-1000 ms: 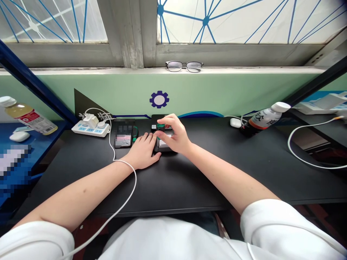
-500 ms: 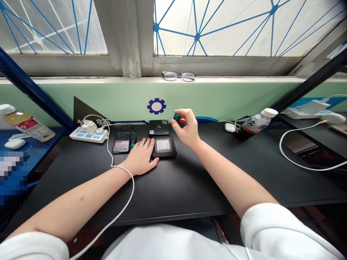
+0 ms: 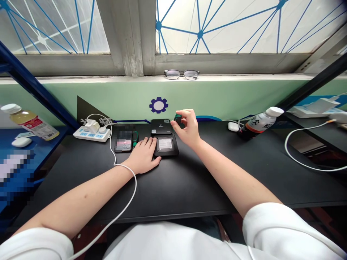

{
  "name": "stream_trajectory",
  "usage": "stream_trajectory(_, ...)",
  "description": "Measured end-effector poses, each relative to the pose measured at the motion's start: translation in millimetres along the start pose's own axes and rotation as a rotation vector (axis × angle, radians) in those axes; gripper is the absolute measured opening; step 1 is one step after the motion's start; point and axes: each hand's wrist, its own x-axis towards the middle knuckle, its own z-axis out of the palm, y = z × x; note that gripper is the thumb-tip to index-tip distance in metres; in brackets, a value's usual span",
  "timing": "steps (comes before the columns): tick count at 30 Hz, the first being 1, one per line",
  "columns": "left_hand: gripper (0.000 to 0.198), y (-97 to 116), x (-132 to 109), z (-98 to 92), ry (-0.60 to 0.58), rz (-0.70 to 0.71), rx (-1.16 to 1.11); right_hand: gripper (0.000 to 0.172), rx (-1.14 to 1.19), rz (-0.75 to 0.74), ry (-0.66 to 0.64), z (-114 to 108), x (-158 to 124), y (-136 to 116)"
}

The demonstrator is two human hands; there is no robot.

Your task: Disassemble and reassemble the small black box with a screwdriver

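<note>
My right hand (image 3: 188, 126) pinches the green and black handle of a screwdriver (image 3: 178, 118). Its thin shaft points down to the upper right corner of a black square device (image 3: 176, 148), which has a silver panel with a white label. Flat against that device's left side lies my left hand (image 3: 143, 155), fingers stretched out and thumb along the near edge. Directly behind the device is a flat black cover (image 3: 160, 127) with a small white sticker. Just left of my left fingertips lies a green tool or clip (image 3: 135, 138), partly hidden, beside a phone (image 3: 124, 140).
A white power strip (image 3: 92, 133) with plugs stands at the back left. Its white cable (image 3: 135, 186) crosses my left forearm. On the right, a dark bottle (image 3: 257, 124) leans near a white earbud case (image 3: 233, 126). Glasses (image 3: 181, 74) rest on the window ledge.
The whole view has shifted slightly, so everything appears a little further right. Both hands keep their places at the device, and the screwdriver stays in my right hand.
</note>
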Motion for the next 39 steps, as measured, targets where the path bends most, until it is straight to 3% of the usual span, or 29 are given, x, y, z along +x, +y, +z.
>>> stream_trajectory(4,0.082,0,0,1.0,-0.006,0.006,0.002,0.04,-0.011,0.014,0.02,1,-2,-2)
stream_trajectory(8,0.081,-1,1,1.3,0.007,0.008,-0.003,0.028,0.056,-0.026,0.044,0,-5,-6)
stream_trajectory(14,0.081,-1,0,0.1,-0.006,0.007,0.008,0.04,0.052,-0.059,0.079,-3,-5,-8)
stream_trajectory(24,0.081,-1,0,-0.8,-0.006,0.002,0.001,0.015,0.159,0.078,0.109,6,-1,-11)
stream_trajectory(30,0.085,0,0,-2.1,-0.033,0.007,0.008,0.039,0.291,0.179,0.005,7,0,-20)
stream_trajectory(39,0.081,0,0,-0.4,0.001,0.006,-0.019,0.033,0.073,-0.011,0.043,-1,3,-19)
